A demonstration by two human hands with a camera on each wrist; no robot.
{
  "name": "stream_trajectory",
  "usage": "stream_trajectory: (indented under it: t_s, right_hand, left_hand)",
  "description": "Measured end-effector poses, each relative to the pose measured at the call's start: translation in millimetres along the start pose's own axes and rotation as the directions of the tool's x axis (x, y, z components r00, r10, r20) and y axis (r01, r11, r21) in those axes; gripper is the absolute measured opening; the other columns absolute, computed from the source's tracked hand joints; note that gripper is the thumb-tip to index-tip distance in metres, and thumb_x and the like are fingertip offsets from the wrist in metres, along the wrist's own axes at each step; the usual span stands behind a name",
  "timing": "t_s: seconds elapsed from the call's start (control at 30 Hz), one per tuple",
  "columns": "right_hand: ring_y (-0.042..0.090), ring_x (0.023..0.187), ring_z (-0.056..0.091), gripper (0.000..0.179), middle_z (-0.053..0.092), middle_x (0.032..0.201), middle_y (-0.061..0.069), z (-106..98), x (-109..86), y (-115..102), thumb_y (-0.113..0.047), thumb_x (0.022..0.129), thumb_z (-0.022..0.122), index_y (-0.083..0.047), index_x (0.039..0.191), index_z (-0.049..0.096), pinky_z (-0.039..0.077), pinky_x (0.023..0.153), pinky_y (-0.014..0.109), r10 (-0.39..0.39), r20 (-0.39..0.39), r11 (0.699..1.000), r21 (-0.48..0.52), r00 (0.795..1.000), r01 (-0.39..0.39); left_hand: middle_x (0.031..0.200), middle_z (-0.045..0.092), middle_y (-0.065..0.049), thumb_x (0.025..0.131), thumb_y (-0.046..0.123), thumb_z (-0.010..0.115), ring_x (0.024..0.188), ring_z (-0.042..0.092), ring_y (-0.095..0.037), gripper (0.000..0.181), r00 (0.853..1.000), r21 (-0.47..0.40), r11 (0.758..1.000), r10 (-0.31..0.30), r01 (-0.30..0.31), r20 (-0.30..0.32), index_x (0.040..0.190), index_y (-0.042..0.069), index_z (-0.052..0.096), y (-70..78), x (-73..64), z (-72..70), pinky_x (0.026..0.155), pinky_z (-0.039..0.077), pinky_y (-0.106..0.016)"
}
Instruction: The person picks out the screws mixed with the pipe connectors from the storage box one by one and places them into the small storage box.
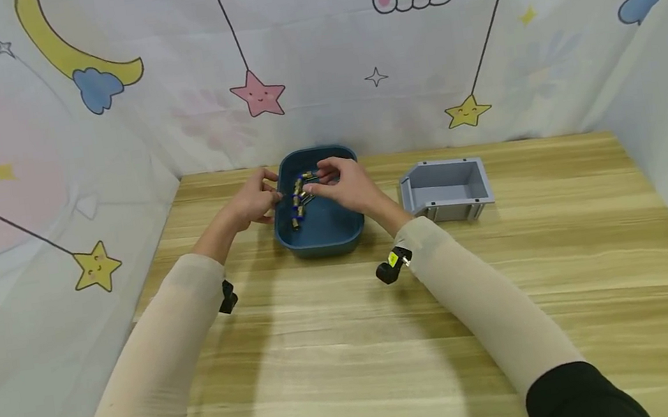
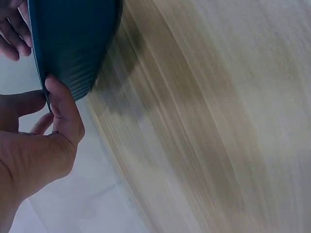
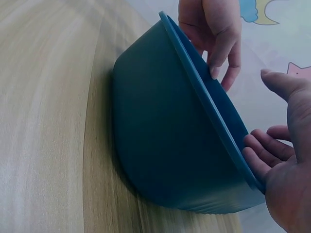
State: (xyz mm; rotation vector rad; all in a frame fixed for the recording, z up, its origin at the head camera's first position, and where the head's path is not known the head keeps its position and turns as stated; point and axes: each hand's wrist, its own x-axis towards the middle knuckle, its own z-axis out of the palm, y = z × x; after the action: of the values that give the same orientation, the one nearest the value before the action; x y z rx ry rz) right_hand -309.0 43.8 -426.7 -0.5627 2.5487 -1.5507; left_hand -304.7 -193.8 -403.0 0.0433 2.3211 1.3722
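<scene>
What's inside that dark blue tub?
Inside the tub, small gold-and-blue pieces lie mostly toward the left. The right hand covers part of the inside, so anything directly beneath it is hidden.

A grey bin (image 1: 452, 210) stands on a wood-grain table (image 1: 569, 262) before a white curtain (image 1: 318, 41) printed with stars (image 1: 259, 96) and moons (image 1: 50, 48)

The dark teal, round-cornered plastic tub (image 1: 328, 247) is showing a smooth, satin wall, with fine ridges rippling one end. Inside, the small gold-and-blue cylinders (image 1: 297, 200) are glinting like polished metal. The grey, open-topped plastic bin (image 1: 448, 212) is looking matt and smooth. The pale, wood-grained tabletop (image 1: 350, 333) is giving off a soft sheen. The white, cartoon-printed backdrop (image 1: 335, 120) is creasing like thin cloth, while the beige, tube-shaped fabric sleeves (image 1: 162, 344) are appearing matt.
</scene>
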Motion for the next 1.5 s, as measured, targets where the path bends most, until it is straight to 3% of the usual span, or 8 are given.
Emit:
stream_trajectory:
  t_s: [0.57,0.87,1.2,1.5]
  right_hand:
    - [0.02,0.112,0.059,0.071,0.062,0.126,0.006,2.9,-1.0,-0.1,-0.053,0.087,0.072,-0.009,0.139,0.053,0.049,0.094,0.035,-0.025,0.018,0.998,-0.053,1.0,0.026]
    - [0.023,0.112,0.059,0.07,0.061,0.128,0.012,2.0,-0.4,-0.5,-0.053,0.087,0.072,-0.008,0.137,0.054,0.049,0.094,0.037,-0.048,0.028,0.996,-0.071,0.998,0.05]
    - [0.018,0.106,0.059,0.068,0.062,0.123,0.01,5.3,-0.7,3.6,-0.054,0.086,0.072,-0.009,0.134,0.057,0.049,0.092,0.034,-0.066,0.022,0.993,-0.093,0.998,0.068]
    - [0.018,0.106,0.058,0.066,0.062,0.124,0.012,5.6,-0.4,4.4,-0.055,0.087,0.071,-0.01,0.134,0.057,0.048,0.092,0.035,-0.074,0.028,0.993,-0.091,0.997,0.077]
  left_hand:
    - [0.137,0.042,-0.025,0.105,0.008,0.042,0.118,0.05,-0.041,0.044,1.0,-0.001,1.0,-0.003,0.003,0.011,0.146,0.007,0.025,-2.6,1.3,-1.7,0.08,0.053,-0.048]
    - [0.138,0.041,-0.026,0.105,0.007,0.042,0.12,0.048,-0.042,0.045,1.0,-0.009,1.0,-0.003,0.003,0.022,0.146,0.006,0.023,0.2,-0.7,-1.1,0.087,0.05,-0.056]
    - [0.137,0.041,-0.023,0.105,0.008,0.042,0.121,0.048,-0.041,0.044,1.0,-0.006,1.0,-0.018,0.018,0.019,0.145,0.008,0.024,-3.9,2.6,-1.9,0.082,0.052,-0.049]
    - [0.135,0.04,-0.023,0.105,0.008,0.042,0.12,0.048,-0.04,0.044,1.0,0.003,1.0,-0.021,0.021,0.021,0.145,0.008,0.023,-1.1,0.9,-2.2,0.085,0.051,-0.052]
